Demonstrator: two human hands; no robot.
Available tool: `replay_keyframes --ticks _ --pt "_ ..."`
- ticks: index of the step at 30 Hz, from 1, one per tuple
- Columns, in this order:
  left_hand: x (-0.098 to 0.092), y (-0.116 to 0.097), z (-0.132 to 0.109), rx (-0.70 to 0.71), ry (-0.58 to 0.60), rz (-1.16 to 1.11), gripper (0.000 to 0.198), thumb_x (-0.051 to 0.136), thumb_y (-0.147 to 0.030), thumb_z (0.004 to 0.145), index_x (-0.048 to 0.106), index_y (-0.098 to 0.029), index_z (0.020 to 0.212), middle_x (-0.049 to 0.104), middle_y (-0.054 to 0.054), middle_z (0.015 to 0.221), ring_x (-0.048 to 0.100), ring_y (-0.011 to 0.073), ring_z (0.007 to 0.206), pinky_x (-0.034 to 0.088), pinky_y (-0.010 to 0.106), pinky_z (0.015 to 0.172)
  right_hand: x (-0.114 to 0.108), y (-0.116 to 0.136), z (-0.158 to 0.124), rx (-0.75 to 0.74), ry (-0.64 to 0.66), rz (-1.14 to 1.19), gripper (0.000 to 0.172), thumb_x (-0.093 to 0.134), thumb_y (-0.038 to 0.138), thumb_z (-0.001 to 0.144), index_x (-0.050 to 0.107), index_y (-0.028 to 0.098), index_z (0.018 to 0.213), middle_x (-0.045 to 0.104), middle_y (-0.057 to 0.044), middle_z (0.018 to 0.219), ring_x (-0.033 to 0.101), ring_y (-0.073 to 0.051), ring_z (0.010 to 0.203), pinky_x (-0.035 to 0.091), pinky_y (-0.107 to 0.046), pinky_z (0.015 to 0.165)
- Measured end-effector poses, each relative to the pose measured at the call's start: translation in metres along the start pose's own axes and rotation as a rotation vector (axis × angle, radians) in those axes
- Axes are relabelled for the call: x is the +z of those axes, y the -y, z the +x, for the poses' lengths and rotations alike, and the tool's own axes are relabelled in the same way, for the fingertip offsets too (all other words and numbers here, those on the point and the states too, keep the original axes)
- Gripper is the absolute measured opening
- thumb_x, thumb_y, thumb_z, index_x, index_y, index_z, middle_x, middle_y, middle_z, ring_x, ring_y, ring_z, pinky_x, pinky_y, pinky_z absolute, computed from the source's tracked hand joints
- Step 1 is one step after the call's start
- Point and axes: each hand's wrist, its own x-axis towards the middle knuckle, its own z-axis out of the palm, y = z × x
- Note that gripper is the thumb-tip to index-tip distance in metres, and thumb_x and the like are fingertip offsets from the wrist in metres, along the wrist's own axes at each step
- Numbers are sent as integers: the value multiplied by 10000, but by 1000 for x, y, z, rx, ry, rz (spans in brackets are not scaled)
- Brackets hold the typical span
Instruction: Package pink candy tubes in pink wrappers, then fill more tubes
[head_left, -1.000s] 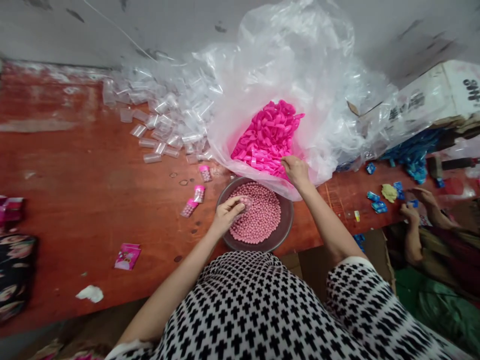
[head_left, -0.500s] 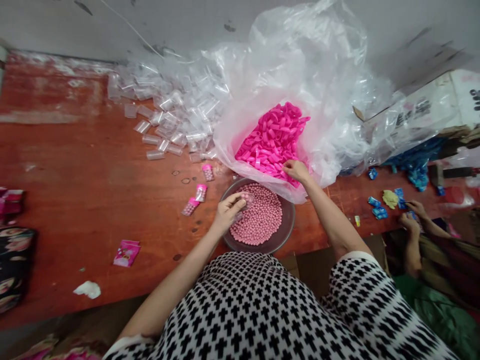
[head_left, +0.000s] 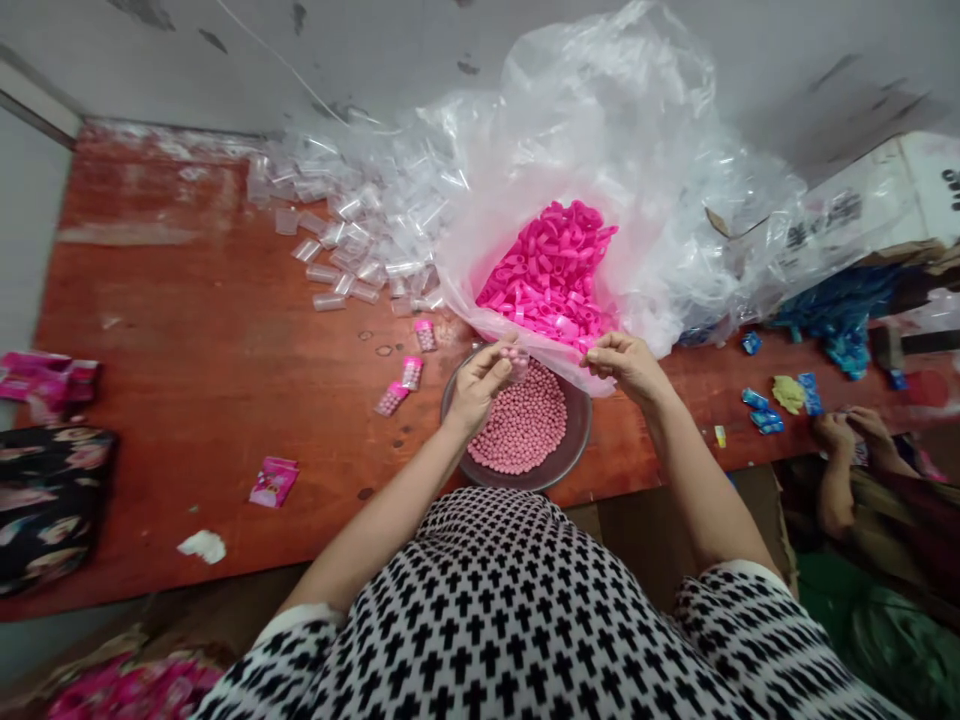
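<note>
Clear tube [head_left: 516, 364], one, with pink beads inside: gripped between thumb and fingers of the left hand [head_left: 476, 390], over the back of the basin [head_left: 576, 430], near the bag's mouth. Probably light, stiff-walled and smooth enough to slip; best taken by its side wall, mouth up if uncapped, since loose beads would roll. Too hard a squeeze might crack it. Right hand [head_left: 630, 368]: fingertips near together at the lip of the plastic bag [head_left: 585, 110]; from where I stand, cannot tell whether they close on a pink piece. Bag count, one; pink plastic pieces [head_left: 555, 270] within, too many to count. Basin, one; loose beads [head_left: 517, 430] in it, likewise uncountable. Left of the basin, three pink-capped jars [head_left: 412, 373], two of them touching or nearly so. Behind these, a heap of empty tubes [head_left: 367, 235], dozens, overlapping. Nearer the table edge: one white scrap [head_left: 202, 546]. Far right, a co-worker's two hands [head_left: 855, 430], close together, beside one yellow lump [head_left: 788, 394].
</note>
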Motion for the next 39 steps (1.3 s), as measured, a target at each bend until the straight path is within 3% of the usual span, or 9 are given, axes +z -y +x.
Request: replay_keyframes --ticks 6,9,14,18,22,25,29,33,39 --pt "8 -2 -8 -24 42 -27 376 749 -447 649 586 -193 874 662 37 1036 649 164 867 562 352 790 38 -12 -30 107 294 69 304 811 310 559 616 159 736 681 0 659 587 -96 569 455 -222 557" --pt "5 1 -16 -36 69 -3 362 737 -443 668 599 -189 885 674 47 1001 654 173 842 558 326 748 48 -14 -32 75 342 151 363 795 367 598 640 175 864 687 -2 734 623 -109 642 496 -241 622" --pt "2 1 -26 -13 119 15 315 727 -407 695 622 -183 890 682 59 1004 656 183 880 535 304 761 59 -15 -30 93 375 183 339 719 453 690 621 177 860 656 6 635 588 -98 524 486 -230 539" --pt "0 -1 -32 2 95 13 294 715 -391 714 618 -190 906 675 69 1058 642 184 956 499 335 877 65 -18 -29 -78 216 92 401 789 389 610 612 200 917 661 7 748 606 -120 635 520 -274 639" --pt "-2 5 -34 -21 -1 -34 291 730 -366 702 621 -186 902 690 36 943 653 137 814 516 298 812 72 -17 -36 -397 -23 -315 389 737 366 689 638 238 1042 668 -55 1008 610 -218 944 478 -397 905" --pt "-3 12 -31 -4 -35 -78 295 749 -348 683 631 -185 898 690 14 884 647 114 770 521 253 761 82 -19 -48 -467 -8 -491 344 661 352 769 649 267 1102 659 -59 1118 580 -249 1078 417 -421 1007" --pt "-5 17 -27 18 -32 -68 302 751 -350 682 643 -179 907 692 25 907 655 122 806 526 242 759 92 -31 -56 -344 4 -342 386 595 398 819 610 287 1188 658 -34 1155 636 -223 1008 486 -401 943" --pt "-9 18 -27 43 -14 -19 301 728 -355 710 650 -179 942 689 37 948 653 131 838 524 261 793 85 -37 -46 -179 82 -33 378 641 412 782 634 225 1111 710 -28 908 673 -167 754 566 -347 746" --pt "-17 14 -29 119 -9 268 329 703 -416 715 689 -163 924 709 59 914 651 168 842 524 292 783 64 -17 -34 -491 -29 -242 454 690 329 761 578 277 1197 674 -16 955 642 -143 825 537 -308 775"
